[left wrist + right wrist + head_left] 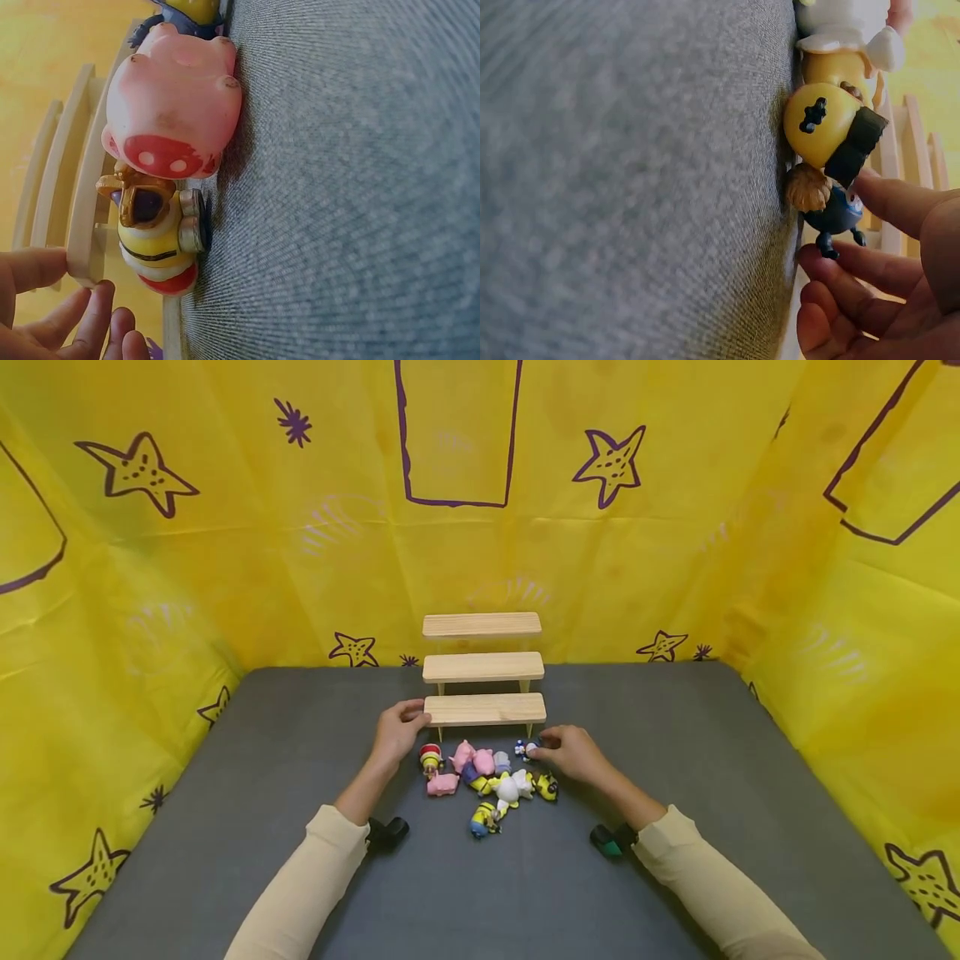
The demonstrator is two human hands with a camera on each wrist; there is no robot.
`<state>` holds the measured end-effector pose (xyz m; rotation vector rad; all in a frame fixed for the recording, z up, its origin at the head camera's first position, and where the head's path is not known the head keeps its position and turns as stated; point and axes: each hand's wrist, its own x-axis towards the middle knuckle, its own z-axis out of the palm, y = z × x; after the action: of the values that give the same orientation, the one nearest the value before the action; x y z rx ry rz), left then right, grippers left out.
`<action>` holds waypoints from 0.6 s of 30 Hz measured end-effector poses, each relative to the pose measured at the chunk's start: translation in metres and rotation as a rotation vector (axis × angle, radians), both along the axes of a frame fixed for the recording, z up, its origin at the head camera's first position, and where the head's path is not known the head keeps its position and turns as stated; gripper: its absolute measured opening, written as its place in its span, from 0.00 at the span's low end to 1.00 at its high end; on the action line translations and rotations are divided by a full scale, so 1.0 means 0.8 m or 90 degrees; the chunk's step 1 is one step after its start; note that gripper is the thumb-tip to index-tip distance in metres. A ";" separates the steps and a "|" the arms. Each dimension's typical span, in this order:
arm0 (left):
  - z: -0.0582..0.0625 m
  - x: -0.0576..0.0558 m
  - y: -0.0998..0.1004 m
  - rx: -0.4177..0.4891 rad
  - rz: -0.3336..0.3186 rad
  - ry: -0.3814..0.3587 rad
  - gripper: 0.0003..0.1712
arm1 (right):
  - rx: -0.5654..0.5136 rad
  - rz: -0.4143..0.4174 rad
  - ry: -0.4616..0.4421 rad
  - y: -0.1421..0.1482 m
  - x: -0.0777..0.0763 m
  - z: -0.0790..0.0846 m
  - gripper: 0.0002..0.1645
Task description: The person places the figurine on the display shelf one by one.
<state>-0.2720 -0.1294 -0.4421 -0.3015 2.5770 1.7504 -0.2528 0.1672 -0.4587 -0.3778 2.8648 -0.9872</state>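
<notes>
A three-tier wooden stand (484, 708) stands in front of me. My left hand (396, 732) pinches the left end of its lowest board, thumb above and fingers beneath. My right hand (576, 755) is at the right of a cluster of toy figures, its thumb and forefinger pinching a small blue-and-white figure (521, 748). Close to the left hand lie a minion with a red-and-white end (431, 758) and a pink pig (176, 105), feet toward the camera. A yellow-and-black minion (817, 124) lies near the right fingers, partly covering their grip in the right wrist view.
Between the hands lie other pink pigs (483, 762), a white figure (507, 789) and a grey one (502, 762). A blue-and-yellow minion (483, 820) lies nearest me on the grey tabletop (480, 902). Yellow patterned cloth (480, 560) encloses the back and sides.
</notes>
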 end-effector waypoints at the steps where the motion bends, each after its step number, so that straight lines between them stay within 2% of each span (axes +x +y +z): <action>1: 0.000 0.000 0.000 -0.002 0.001 0.002 0.23 | 0.004 -0.002 0.000 -0.001 -0.001 0.001 0.27; 9: 0.001 -0.001 0.000 0.011 0.010 -0.003 0.22 | 0.033 0.000 0.014 -0.006 0.000 0.006 0.22; 18: -0.003 -0.003 -0.005 0.026 0.011 -0.029 0.20 | 0.023 0.005 0.014 -0.005 0.002 0.009 0.20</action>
<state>-0.2743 -0.1334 -0.4442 -0.3602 2.5114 1.7778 -0.2512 0.1633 -0.4517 -0.3987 2.8949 -0.9343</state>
